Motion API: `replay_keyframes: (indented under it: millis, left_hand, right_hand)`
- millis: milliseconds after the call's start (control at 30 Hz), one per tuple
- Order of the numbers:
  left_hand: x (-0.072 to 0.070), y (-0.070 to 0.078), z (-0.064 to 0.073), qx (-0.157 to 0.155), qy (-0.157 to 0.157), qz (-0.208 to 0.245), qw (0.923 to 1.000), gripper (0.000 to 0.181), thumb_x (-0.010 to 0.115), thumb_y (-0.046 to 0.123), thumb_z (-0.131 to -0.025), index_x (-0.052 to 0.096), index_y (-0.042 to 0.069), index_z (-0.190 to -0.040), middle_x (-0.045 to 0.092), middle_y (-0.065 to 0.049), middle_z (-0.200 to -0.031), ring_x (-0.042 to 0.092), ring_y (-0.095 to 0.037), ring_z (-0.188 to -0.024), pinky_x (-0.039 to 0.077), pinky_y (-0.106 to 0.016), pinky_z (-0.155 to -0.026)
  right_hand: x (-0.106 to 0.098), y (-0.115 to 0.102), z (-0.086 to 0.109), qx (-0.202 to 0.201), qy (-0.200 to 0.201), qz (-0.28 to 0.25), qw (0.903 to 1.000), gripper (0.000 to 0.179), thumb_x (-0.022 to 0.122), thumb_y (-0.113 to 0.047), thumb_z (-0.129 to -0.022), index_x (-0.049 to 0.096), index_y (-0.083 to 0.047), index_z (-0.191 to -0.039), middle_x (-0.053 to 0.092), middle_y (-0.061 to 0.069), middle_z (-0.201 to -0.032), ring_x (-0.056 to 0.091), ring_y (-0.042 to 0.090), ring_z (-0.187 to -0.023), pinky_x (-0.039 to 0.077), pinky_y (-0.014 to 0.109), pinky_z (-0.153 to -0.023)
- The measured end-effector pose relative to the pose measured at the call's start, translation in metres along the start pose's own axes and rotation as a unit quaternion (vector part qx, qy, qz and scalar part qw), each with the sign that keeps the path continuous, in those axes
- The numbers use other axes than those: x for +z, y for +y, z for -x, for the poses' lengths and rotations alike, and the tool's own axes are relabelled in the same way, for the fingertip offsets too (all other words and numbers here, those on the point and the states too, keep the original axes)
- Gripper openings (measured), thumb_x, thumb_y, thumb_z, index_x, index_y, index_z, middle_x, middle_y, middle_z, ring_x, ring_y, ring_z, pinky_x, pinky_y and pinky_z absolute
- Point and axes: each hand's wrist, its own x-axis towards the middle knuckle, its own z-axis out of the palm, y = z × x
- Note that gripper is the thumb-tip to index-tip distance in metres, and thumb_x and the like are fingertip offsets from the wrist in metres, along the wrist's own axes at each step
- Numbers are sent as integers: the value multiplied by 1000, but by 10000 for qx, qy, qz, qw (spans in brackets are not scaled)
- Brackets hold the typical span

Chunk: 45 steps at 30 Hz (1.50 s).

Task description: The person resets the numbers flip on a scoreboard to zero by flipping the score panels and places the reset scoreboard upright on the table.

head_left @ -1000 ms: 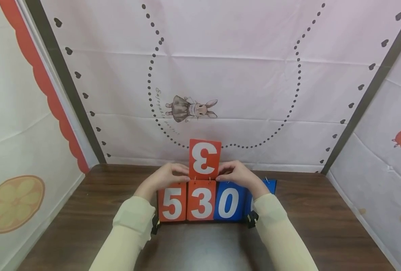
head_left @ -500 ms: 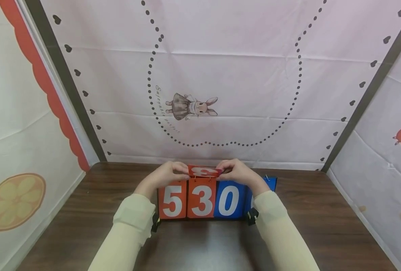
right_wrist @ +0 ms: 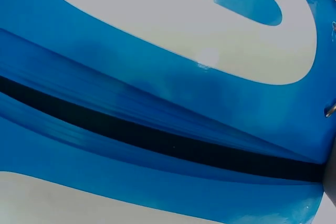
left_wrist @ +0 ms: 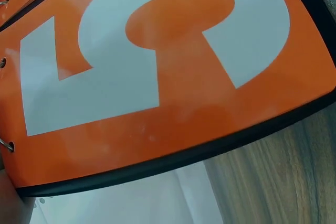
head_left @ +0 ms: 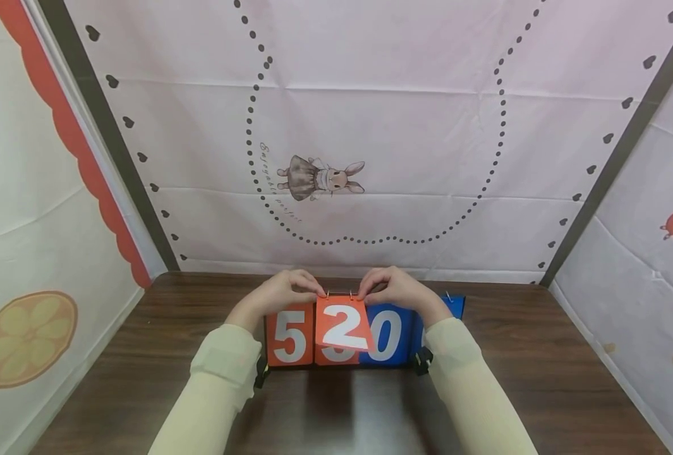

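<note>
A flip scoreboard [head_left: 291, 363] stands on the table with red and blue number cards hung on rings. From left to right I see a red 5 card [head_left: 288, 338], a loose red 2 card [head_left: 342, 325] tilted over a red 3 card [head_left: 337, 358], and a blue 0 card [head_left: 385, 335]. My left hand [head_left: 282, 292] and right hand [head_left: 395, 292] pinch the board's top edge, fingertips at the 2 card's upper corners. The right hand and sleeve hide most of the last blue card [head_left: 457, 306]. The wrist views show the 5 [left_wrist: 194, 93] and the 0 [right_wrist: 157, 14] close up.
The dark wood table [head_left: 512, 354] reaches back to a white printed cloth [head_left: 416, 145] just behind the board. Cloth panels also rise on the left and right. Black wrist cameras [head_left: 423, 361] hang below the sleeve cuffs, close to the board's front.
The raised red card showing an upside-down 3 has swung forward and down. Its other side, a 2, now hangs over the 3 beneath. Both hands have shifted slightly inward at the top.
</note>
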Motion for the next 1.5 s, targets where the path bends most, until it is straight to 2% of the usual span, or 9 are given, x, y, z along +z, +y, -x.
replay_keyframes:
  millis: [133, 267, 367, 500, 600, 833, 1067, 1333, 1500]
  left_hand:
    - [0, 0, 1, 111, 8, 8, 9999, 13, 66, 18, -87, 73, 21, -97, 58, 1, -110, 48, -22, -108, 43, -45, -91]
    - [-3, 0, 5, 356, -186, 330, 9986, 17, 61, 16, -90, 73, 17, -102, 58, -2, -113, 46, -24, -112, 42, -46, -92]
    - [-4, 0, 5, 326, -307, 626, 9970, 22, 59, 16, -91, 66, 15, -112, 58, -3, -118, 48, -24, -114, 42, -45, -93]
    - [-3, -1, 3, 88, -319, 770, 9965, 36, 61, 22, -90, 51, 15, -124, 56, -6, -123, 50, -25, -115, 41, -48, -94]
    - [-1, 0, 2, -133, -291, 512, 9982, 44, 65, 30, -87, 50, 17, -127, 54, -5, -124, 49, -26, -116, 40, -50, -95]
    - [3, 6, -1, -711, -257, -399, 9963, 52, 68, 46, -80, 53, 26, -126, 56, 1, -124, 49, -23, -117, 37, -53, -96]
    - [8, 7, -2, -883, -207, -1069, 9901, 47, 68, 51, -77, 58, 30, -119, 59, 7, -117, 51, -18, -109, 38, -50, -94]
    - [9, 8, -3, -904, -215, -1240, 9879, 44, 68, 50, -78, 60, 30, -116, 60, 8, -114, 52, -16, -105, 39, -47, -93]
    - [9, 9, -4, -1135, -269, -978, 9884, 67, 63, 63, -75, 49, 28, -130, 55, 2, -126, 50, -22, -114, 37, -51, -95]
  right_hand:
    - [0, 0, 0, -64, -55, 55, 9999, 7, 69, -7, -83, 73, -7, -88, 62, 16, -103, 56, 23, -92, 51, 33, -80]
    - [-1, 2, 0, -146, -121, 17, 9998, 7, 68, -6, -83, 73, -7, -88, 63, 13, -102, 57, 22, -93, 51, 33, -82]
    - [-2, -1, 1, -169, -117, -34, 9998, 9, 65, -5, -85, 71, -5, -92, 63, 8, -102, 56, 21, -96, 47, 38, -88]
    - [-1, -4, 2, 155, -4, 213, 9997, 19, 65, -17, -87, 67, -11, -105, 63, 2, -107, 53, 19, -102, 42, 43, -93]
    - [1, -3, 0, 447, 17, 476, 9979, 30, 68, -29, -85, 65, -17, -112, 62, -2, -111, 53, 17, -105, 42, 43, -94]
    - [6, -3, -3, 761, -33, 684, 9947, 33, 70, -34, -82, 66, -17, -110, 64, -3, -107, 57, 16, -98, 45, 38, -90]
    - [8, -1, -6, 943, -99, 949, 9910, 26, 70, -34, -82, 68, -19, -104, 65, -5, -97, 58, 15, -90, 48, 36, -86]
    - [8, -1, -8, 861, -135, 945, 9917, 24, 71, -29, -82, 68, -18, -103, 65, -4, -97, 58, 15, -92, 48, 35, -85]
    - [9, -3, -8, 928, 7, 838, 9922, 40, 67, -36, -84, 61, -15, -117, 61, -1, -110, 54, 18, -105, 43, 40, -93]
